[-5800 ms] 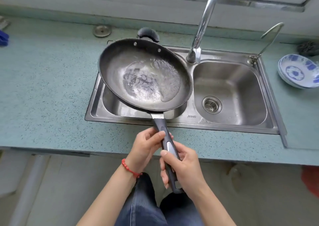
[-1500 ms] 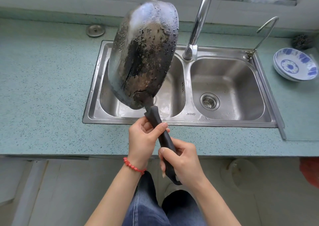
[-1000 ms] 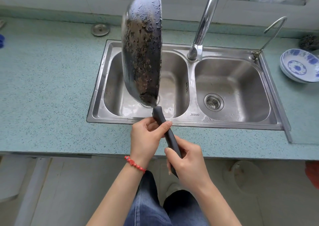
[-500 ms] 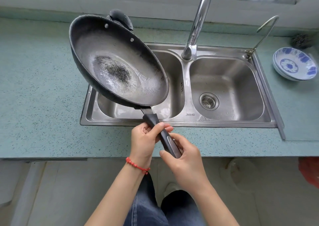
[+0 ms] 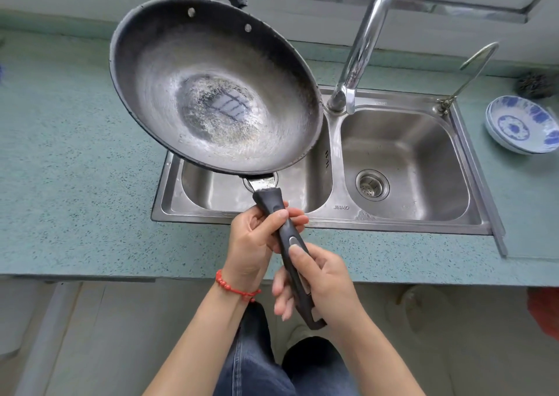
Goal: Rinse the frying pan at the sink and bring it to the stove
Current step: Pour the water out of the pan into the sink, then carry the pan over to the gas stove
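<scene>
Right hand (image 5: 325, 283): nearest the camera, fingers and thumb wrapped around the lower end of the frying pan's black handle (image 5: 290, 250).
Left hand (image 5: 257, 238): just above the right one, gripping the upper part of the handle, thumb laid across it; a red bead bracelet (image 5: 234, 286) sits on the wrist.
Frying pan (image 5: 216, 87): held in the air by both hands, open side up and tilted toward the camera, over the left basin and the table left of it; its worn, wet-looking centre reflects light.
Sink (image 5: 402, 159): steel, two basins set in the green speckled table (image 5: 69, 168); drain in the right basin.
Tap (image 5: 360, 47): rises behind the divider, beside the pan's rim.
Bowls (image 5: 523, 125): blue-and-white, stacked on the table far right.
</scene>
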Available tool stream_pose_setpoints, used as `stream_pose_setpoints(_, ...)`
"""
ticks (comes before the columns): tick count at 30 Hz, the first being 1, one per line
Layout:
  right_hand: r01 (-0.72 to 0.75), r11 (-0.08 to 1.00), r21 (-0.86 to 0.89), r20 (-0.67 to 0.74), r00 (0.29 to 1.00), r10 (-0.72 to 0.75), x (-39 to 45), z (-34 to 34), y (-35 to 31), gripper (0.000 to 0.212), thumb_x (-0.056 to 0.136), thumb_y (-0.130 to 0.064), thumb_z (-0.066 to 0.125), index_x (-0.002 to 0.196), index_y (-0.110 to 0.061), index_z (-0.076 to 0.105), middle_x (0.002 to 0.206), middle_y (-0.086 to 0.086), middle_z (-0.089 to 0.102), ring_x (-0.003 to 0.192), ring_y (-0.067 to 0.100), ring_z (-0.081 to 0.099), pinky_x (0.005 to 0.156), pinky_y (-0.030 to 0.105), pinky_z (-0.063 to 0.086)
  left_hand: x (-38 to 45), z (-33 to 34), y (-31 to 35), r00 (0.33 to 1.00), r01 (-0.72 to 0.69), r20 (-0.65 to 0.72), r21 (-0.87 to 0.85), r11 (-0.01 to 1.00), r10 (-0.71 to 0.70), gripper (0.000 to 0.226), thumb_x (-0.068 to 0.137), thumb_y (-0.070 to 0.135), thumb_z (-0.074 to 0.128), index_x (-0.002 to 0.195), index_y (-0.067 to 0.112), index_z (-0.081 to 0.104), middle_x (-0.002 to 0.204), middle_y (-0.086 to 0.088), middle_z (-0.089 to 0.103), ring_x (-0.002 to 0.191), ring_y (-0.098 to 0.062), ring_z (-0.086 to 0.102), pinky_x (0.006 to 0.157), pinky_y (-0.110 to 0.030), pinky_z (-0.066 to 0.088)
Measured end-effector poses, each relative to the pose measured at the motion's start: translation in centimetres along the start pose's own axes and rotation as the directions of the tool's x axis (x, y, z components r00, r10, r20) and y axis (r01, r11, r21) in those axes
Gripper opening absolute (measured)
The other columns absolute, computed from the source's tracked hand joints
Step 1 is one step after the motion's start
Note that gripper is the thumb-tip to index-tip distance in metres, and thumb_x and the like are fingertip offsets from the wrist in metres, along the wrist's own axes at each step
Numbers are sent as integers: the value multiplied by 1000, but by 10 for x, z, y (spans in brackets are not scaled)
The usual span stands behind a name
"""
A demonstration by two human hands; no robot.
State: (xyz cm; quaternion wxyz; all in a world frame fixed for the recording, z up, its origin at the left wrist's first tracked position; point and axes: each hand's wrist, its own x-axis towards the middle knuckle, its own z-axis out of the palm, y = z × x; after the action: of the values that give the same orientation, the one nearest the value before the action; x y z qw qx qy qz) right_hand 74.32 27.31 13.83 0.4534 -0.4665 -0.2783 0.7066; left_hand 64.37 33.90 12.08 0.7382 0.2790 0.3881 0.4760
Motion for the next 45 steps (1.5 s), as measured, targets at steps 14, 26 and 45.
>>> stream_pose_setpoints(14,85,973,-213,-17,996,-91,13,21,3,22,91,-15,52,76,1,46,51,6,54,29,17,44,32,19,37,8,-20,9,987,118,-113,2,993,-117,12,80,11,59,76,0,59,62,-8,73,60,-20,70,54,-24,55)
stream_pose_setpoints(26,99,950,-295,152,987,-56,12,2,-4,21,90,-13,53,75,0,47,50,6,54,29,18,44,31,18,36,-11,3,7,876,-17,-461,269,963,144,20,80,7,65,62,0,58,45,0,66,43,-13,63,41,-19,49)
stream_pose_setpoints(45,153,855,-495,582,789,196,-25,-18,-8,30,85,-21,50,59,-7,45,48,24,50,28,22,42,31,20,33,-95,30,-35,477,-284,-823,190,940,310,21,80,6,62,64,-7,58,44,-2,64,41,-13,60,42,-19,47)
